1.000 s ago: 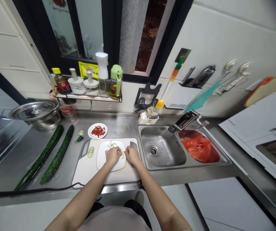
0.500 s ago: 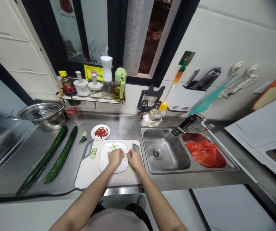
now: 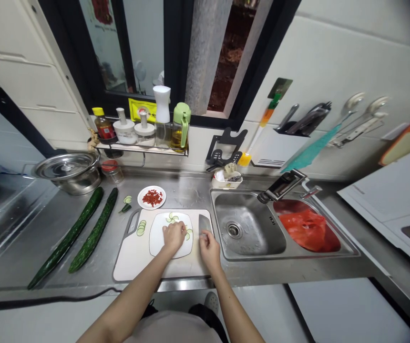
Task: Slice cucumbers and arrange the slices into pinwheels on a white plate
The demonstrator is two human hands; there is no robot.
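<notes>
A white plate (image 3: pixel 157 245) lies on the pale cutting board (image 3: pixel 128 262). Thin cucumber slices (image 3: pixel 171 218) are set in curved groups at its far edge and right side. Over the plate's middle, my left hand (image 3: pixel 173 236) has its fingers bent together beside the right-hand slices; what they may hold is hidden. My right hand (image 3: pixel 210 247) is over the board's right edge, fingers curled, just below a knife blade (image 3: pixel 203 223) lying there; its contents, if any, cannot be made out. Overlapping cucumber slices (image 3: pixel 141 227) lie left of the plate.
Two long cucumbers (image 3: pixel 92 233) lie on the steel counter at left, near a lidded pot (image 3: pixel 78 181). A small plate of red bits (image 3: pixel 151 197) stands behind the board. Right of it is the sink (image 3: pixel 250 238), with a red bag (image 3: pixel 307 229) in its second basin.
My right hand has drawn away from the plate, moving right and nearer me, toward the knife. My left hand stays over the plate. The view has shifted slightly.
</notes>
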